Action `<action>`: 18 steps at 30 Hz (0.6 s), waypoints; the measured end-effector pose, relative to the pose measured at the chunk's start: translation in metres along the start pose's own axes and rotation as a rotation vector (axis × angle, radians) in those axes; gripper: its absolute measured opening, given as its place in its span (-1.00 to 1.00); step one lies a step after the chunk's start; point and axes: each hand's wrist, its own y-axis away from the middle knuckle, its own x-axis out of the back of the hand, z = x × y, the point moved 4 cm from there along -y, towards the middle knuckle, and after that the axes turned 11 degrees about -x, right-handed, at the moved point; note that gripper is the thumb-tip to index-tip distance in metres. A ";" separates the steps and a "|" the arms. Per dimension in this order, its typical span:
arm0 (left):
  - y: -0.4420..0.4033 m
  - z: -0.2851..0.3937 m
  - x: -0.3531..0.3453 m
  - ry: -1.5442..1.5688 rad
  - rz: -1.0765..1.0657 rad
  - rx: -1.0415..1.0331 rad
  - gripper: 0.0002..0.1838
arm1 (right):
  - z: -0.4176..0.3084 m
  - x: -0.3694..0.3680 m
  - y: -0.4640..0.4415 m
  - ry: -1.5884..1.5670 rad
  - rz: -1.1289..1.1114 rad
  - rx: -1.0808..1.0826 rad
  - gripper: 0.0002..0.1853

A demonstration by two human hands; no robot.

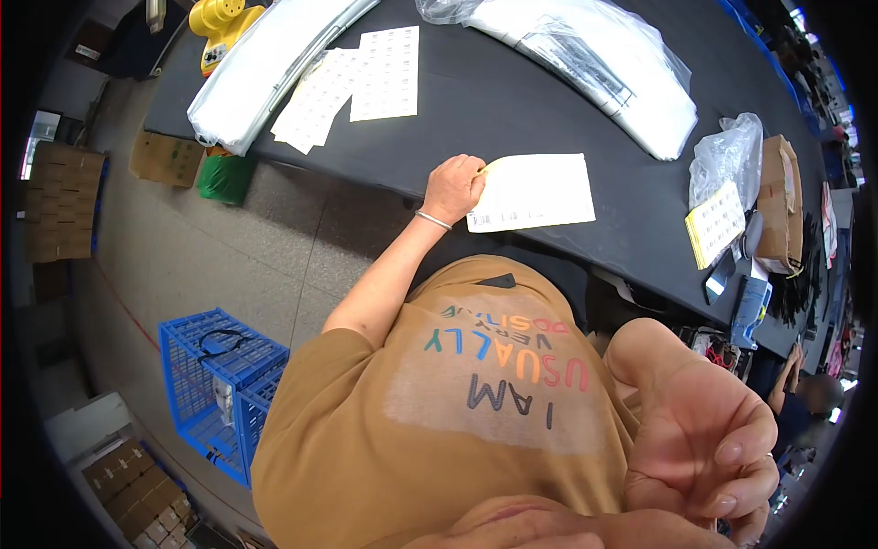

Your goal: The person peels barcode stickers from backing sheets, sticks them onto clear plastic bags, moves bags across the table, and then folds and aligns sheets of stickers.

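Note:
My left hand (453,189) is closed on the left edge of a white sheet (535,192) with small printed marks along its near side. The sheet lies at the front edge of the black-covered table (384,156). My right hand (704,430) is raised close to the camera, palm showing, its fingers loosely curled. Nothing shows in the right palm; the thumb cannot be made out. Two label sheets (386,73) (315,101) lie overlapping farther left on the table.
Plastic-wrapped bundles (274,64) (585,64) lie at the back. On the right are a stack of label sheets (716,224), clear plastic (727,160), a cardboard box (779,206), a phone (720,277) and a blue device (752,311). A blue crate (219,384) stands on the floor. Another person (800,403) is at far right.

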 end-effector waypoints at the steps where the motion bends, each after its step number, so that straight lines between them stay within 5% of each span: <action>1: 0.000 -0.001 0.000 0.008 0.005 -0.009 -0.95 | 0.001 -0.001 0.001 -0.020 0.021 0.021 -0.53; 5: 0.001 -0.001 0.001 0.019 0.011 -0.010 -0.95 | 0.002 -0.006 0.002 0.053 -0.088 -0.080 -0.52; 8: 0.002 -0.003 -0.001 0.021 0.017 -0.012 -0.96 | 0.000 -0.007 0.004 -0.088 0.063 0.030 -0.50; 11: 0.000 0.000 0.004 0.059 0.030 0.019 -0.97 | 0.002 -0.004 0.004 0.085 -0.126 -0.281 -0.52; 13: 0.001 -0.002 0.003 0.060 0.025 0.026 -0.97 | 0.017 0.008 0.011 -0.189 -0.103 0.113 -0.56; 18: 0.001 -0.002 0.002 0.072 0.021 0.013 -0.96 | 0.022 -0.016 0.008 -0.213 0.050 0.119 -0.59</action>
